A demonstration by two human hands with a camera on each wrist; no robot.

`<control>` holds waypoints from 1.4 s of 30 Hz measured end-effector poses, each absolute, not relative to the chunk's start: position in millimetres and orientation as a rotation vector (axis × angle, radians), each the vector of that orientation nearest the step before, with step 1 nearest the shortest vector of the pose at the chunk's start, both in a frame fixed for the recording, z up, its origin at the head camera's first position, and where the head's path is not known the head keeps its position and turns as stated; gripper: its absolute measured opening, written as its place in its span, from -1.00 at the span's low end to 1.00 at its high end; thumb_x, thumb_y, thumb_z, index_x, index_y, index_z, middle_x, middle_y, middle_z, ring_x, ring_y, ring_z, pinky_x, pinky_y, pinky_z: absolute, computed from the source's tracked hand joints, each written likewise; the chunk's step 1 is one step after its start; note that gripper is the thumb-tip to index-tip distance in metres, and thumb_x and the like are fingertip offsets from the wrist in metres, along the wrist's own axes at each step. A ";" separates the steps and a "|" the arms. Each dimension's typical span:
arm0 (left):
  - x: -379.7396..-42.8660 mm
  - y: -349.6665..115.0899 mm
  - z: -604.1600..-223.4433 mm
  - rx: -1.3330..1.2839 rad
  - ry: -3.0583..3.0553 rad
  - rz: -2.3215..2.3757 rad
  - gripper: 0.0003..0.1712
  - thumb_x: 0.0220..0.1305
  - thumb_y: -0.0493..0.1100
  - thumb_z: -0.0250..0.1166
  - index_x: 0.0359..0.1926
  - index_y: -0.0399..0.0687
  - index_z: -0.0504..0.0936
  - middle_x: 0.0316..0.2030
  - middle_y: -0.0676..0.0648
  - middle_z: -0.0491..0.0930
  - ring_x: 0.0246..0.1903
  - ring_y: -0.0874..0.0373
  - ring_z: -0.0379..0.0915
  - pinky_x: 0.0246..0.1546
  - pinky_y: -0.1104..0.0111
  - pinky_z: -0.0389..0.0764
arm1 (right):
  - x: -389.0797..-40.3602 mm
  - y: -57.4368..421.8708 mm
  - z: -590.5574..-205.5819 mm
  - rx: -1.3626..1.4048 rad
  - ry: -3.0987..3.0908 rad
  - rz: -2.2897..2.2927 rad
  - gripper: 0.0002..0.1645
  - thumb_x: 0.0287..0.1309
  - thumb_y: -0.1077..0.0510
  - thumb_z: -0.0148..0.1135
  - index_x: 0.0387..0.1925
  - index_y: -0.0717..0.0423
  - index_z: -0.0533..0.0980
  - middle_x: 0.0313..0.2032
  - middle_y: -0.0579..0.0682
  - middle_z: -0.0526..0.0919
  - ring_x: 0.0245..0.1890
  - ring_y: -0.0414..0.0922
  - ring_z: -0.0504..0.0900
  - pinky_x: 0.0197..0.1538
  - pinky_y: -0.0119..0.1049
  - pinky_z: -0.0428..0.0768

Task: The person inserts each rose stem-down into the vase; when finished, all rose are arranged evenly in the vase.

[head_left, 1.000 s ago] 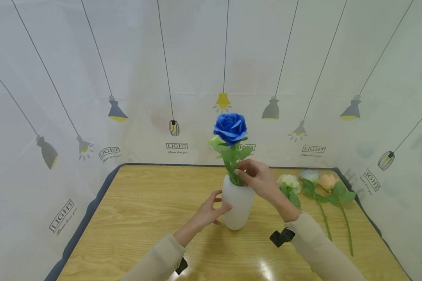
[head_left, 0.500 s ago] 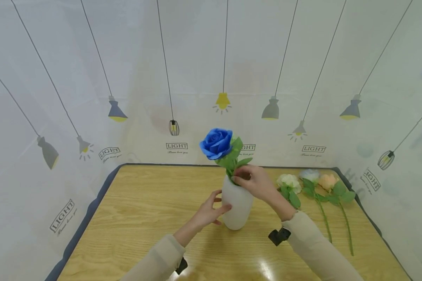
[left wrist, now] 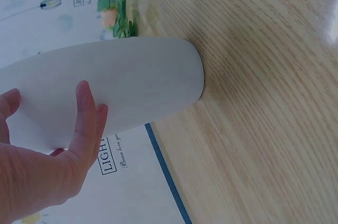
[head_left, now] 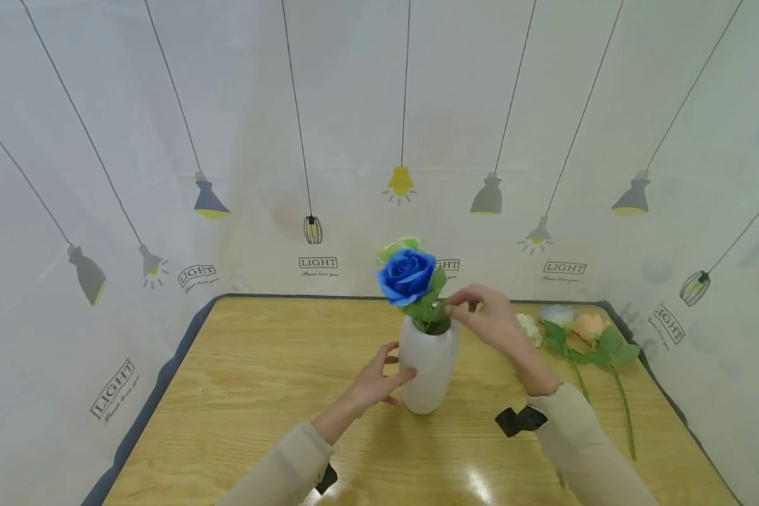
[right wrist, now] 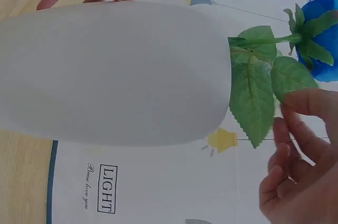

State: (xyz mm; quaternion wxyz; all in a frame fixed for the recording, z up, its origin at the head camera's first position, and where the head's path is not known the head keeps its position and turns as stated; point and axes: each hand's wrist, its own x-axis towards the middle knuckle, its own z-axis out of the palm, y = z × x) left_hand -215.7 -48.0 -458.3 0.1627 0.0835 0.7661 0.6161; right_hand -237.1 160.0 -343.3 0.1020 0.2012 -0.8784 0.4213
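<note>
I'm watching remotely as the left hand [head_left: 378,380] is holding the vase [head_left: 429,372] upright on the bench [head_left: 278,351]. The right hand [head_left: 490,321] is pinching a leaf [right wrist: 292,76] (the rose [head_left: 407,276] is standing in the vase).

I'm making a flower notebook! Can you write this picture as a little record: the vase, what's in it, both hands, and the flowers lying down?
Vase: white, upright on the wooden table
In it: a blue flower with green leaves; something pale green behind, perhaps another flower
Left hand: holds the vase's side
Right hand: pinches a leaf just above the vase's rim
Lying at the right: cream flower, partly hidden; pale blue flower; peach flower
</note>
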 end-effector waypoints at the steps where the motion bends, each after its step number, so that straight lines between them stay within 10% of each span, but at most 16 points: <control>1: -215.6 -48.1 -457.9 0.238 2.185 1.759 -0.18 0.09 0.11 0.23 0.28 -0.03 0.08 0.12 -0.29 0.20 -0.10 -0.13 0.38 -0.47 0.10 0.56 | -233.9 158.1 -339.0 0.558 -2.549 1.276 -0.88 0.06 0.21 0.20 -0.35 0.18 0.57 -0.39 -0.01 0.53 -0.46 -0.09 0.38 -0.48 -0.26 0.40; 10: -216.0 -48.8 -458.3 0.233 2.175 1.755 -0.16 0.08 0.14 0.23 0.28 -0.02 0.07 0.13 -0.29 0.20 -0.11 -0.11 0.39 -0.48 0.15 0.57 | -222.7 139.3 -327.8 0.712 -2.261 1.496 -0.68 -0.02 0.43 0.18 -0.14 0.41 0.45 -0.05 0.25 0.36 -0.07 0.11 0.29 -0.08 0.02 0.30; 23: -216.4 -48.9 -459.5 0.234 2.166 1.761 -0.15 0.08 0.14 0.23 0.30 -0.02 0.05 0.13 -0.30 0.19 -0.11 -0.13 0.39 -0.46 0.13 0.57 | -244.6 130.0 -360.4 0.852 -2.301 1.307 -0.91 -0.07 0.27 0.31 -0.49 0.25 0.57 0.00 0.23 0.32 0.03 0.09 0.23 -0.06 0.07 0.33; 42: -217.6 -49.0 -460.4 0.221 2.169 1.752 -0.15 0.08 0.12 0.24 0.30 -0.02 0.04 0.14 -0.29 0.18 -0.11 -0.12 0.39 -0.45 0.11 0.56 | -246.8 133.1 -364.4 0.814 -2.187 1.449 -0.86 -0.06 0.37 0.27 -0.35 0.28 0.58 0.01 0.19 0.34 0.06 0.07 0.23 0.00 0.10 0.24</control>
